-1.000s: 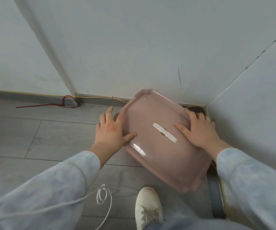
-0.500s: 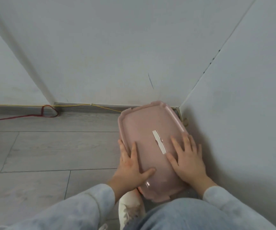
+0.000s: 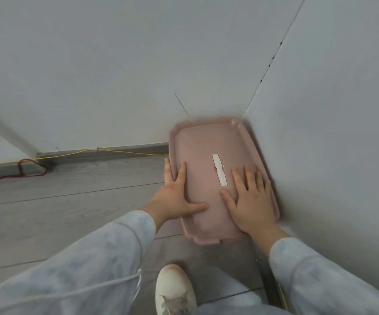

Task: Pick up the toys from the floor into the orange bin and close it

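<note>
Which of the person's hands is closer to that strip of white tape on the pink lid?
The right hand. Its fingers lie flat just beside the white tape, nearly touching it. The left hand rests at the lid's left edge, farther from the tape.

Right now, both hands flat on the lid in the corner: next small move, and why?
Probably press down along the lid rim to seat it. Left hand and right hand lie flat on its near half; the far edge by the wall is untouched, and whether it has latched cannot be seen.

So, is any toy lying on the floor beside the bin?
No, the visible floor holds only cables and a shoe.
</note>
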### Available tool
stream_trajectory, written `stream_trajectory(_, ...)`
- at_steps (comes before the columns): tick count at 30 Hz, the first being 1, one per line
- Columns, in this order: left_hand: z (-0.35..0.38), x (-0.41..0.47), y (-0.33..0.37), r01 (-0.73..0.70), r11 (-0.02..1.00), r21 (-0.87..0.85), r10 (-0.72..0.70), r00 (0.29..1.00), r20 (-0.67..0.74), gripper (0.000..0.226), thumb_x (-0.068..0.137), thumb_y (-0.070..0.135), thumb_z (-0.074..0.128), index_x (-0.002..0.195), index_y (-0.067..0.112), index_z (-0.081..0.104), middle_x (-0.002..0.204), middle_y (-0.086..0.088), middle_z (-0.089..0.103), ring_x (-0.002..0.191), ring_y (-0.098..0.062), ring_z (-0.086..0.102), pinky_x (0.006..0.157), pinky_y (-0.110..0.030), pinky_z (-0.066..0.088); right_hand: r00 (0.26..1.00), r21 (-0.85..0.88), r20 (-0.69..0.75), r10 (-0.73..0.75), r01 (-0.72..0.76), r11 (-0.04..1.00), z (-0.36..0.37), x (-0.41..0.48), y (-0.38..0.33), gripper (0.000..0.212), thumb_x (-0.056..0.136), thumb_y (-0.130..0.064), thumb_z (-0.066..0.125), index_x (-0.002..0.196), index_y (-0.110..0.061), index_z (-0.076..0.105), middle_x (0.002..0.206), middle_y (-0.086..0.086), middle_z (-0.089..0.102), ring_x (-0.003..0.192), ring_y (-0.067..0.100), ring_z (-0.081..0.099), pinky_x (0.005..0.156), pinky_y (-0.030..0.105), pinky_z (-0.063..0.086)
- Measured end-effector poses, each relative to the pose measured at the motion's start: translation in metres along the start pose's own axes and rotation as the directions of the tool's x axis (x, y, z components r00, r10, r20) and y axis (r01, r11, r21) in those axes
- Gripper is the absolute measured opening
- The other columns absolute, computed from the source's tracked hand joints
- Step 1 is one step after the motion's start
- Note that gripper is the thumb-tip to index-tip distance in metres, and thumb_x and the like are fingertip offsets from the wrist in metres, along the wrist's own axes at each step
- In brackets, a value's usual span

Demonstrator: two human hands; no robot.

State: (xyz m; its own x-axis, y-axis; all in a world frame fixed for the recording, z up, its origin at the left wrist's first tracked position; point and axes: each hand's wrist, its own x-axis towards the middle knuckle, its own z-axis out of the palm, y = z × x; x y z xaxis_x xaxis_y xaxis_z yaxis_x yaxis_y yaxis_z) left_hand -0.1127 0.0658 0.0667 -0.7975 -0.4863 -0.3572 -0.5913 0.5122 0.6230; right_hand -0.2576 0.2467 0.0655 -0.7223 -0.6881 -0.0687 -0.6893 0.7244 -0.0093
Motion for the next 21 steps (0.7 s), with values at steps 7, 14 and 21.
stream_trajectory(7, -0.013, 0.032, 0.008, -0.024, 0.997, 0.077, 0.022, 0.999, 0.032, 0.142, 0.056, 0.077, 0.076, 0.154, 0.036, -0.019, 0.153, -0.006, -0.043, 0.146, -0.03, 0.031, 0.114, -0.034, 0.031, 0.998, -0.001, 0.002, 0.061, -0.061, 0.998, 0.006, 0.026, 0.005, 0.078, 0.091, -0.072, 0.015, 0.156, -0.031, 0.021, 0.164, 0.013, 0.021, 0.148, 0.043, 0.021, 0.119, 0.061, 0.009)
stream_trajectory(14, -0.014, 0.024, 0.01, 0.012, 0.989, 0.147, -0.014, 1.0, 0.016, 0.142, 0.054, 0.084, 0.07, 0.154, 0.033, -0.016, 0.153, -0.008, -0.043, 0.146, -0.034, 0.03, 0.113, -0.042, 0.035, 0.994, -0.001, 0.084, 0.067, -0.067, 0.998, -0.001, 0.021, 0.003, 0.081, 0.088, -0.074, 0.007, 0.157, -0.033, 0.013, 0.166, 0.01, 0.012, 0.15, 0.04, 0.014, 0.12, 0.06, 0.005)
stream_trajectory(21, -0.044, -0.033, 0.021, 0.0, 0.958, 0.287, 0.009, 0.999, -0.031, 0.113, 0.071, 0.075, 0.065, 0.155, 0.035, 0.001, 0.165, -0.005, -0.011, 0.145, -0.036, 0.029, 0.106, -0.05, 0.039, 0.941, -0.031, 0.331, 0.068, -0.061, 0.998, -0.05, 0.022, -0.004, 0.077, 0.091, -0.071, 0.028, 0.155, -0.032, 0.013, 0.163, 0.011, 0.017, 0.142, 0.043, 0.032, 0.113, 0.056, 0.03)
